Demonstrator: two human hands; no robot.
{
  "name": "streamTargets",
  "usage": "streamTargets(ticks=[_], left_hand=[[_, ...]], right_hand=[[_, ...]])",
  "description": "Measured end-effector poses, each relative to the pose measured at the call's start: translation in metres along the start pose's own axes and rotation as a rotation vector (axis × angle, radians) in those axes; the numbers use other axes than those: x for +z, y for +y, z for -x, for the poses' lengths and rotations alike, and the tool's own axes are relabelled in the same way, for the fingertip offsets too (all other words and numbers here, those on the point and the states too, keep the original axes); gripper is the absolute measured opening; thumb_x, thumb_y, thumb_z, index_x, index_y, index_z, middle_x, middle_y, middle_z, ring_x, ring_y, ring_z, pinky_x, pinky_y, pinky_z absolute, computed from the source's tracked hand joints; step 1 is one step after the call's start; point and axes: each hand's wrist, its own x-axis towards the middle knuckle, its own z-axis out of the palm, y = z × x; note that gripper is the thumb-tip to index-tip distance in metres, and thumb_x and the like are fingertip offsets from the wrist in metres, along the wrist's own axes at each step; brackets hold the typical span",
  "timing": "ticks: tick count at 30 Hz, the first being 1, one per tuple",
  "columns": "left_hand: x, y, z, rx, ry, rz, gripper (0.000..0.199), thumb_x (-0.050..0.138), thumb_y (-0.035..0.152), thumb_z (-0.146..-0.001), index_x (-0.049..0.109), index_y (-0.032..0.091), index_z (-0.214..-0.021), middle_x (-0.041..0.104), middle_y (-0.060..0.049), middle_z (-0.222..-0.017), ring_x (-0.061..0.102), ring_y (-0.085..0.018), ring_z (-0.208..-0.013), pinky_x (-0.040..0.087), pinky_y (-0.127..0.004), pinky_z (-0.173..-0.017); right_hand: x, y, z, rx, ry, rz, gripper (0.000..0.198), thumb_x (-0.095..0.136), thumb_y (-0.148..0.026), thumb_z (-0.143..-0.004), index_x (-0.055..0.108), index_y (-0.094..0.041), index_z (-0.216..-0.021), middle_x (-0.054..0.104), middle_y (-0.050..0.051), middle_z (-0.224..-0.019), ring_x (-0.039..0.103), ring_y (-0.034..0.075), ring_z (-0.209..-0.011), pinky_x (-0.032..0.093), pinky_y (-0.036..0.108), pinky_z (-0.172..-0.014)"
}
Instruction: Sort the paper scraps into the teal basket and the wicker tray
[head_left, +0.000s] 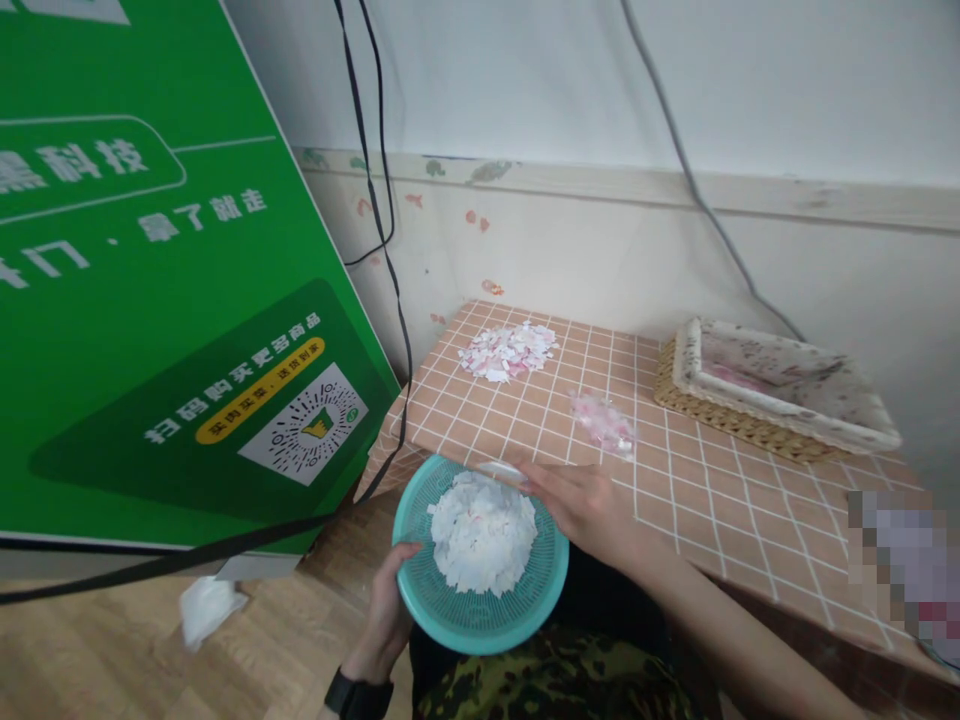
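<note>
Teal colander (480, 625), left hand (386, 602) on rim, sits by the table's (679, 480) open edge.

This is perhaps a shop corner, given the green QR-code sales panel (172, 275).

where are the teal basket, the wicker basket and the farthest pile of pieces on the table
Teal basket (486, 622): head view, bare inner wall, near side.
Wicker basket (742, 424): head view, woven outer side.
Pile of pieces (510, 352): head view, middle of the heap.
</note>
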Motion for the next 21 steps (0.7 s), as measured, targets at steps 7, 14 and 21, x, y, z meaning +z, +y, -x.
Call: streamTargets(ticks=[7,14,21], left_hand=[[0.001,-0.006,-0.006,-0.044,-0.013,0.001,0.018,0.062,0.017,-0.066,0.071,0.011,-0.08,0.074,-0.009,-0.074,0.069,-0.026,-0.07,0.053,-0.038,-0.072],[0.007,-0.004,-0.014,-0.037,0.017,-0.004,0.016,0.063,0.018,-0.061,0.072,0.013,-0.073,0.074,-0.008,-0.07,0.069,-0.03,-0.073,0.053,-0.041,-0.073],[0.001,-0.007,-0.026,-0.089,0.082,0.027,0.016,0.064,0.02,-0.06,0.072,0.012,-0.07,0.074,-0.011,-0.07,0.069,-0.032,-0.075,0.052,-0.043,-0.073]], right_hand=[[-0.008,0.039,-0.017,0.309,0.242,0.366,0.031,0.044,-0.025,-0.089,0.056,-0.019,-0.118,0.07,0.009,-0.086,0.066,0.02,-0.067,0.051,0.031,-0.063],[0.003,0.026,-0.004,0.429,0.25,0.132,0.036,0.047,-0.025,-0.084,0.051,-0.018,-0.119,0.068,0.01,-0.093,0.066,0.024,-0.073,0.053,0.038,-0.064],[0.021,0.037,-0.002,0.596,0.463,-0.024,0.021,0.051,-0.031,-0.084,0.067,-0.027,-0.096,0.071,0.004,-0.086,0.067,0.025,-0.072,0.054,0.038,-0.061]])
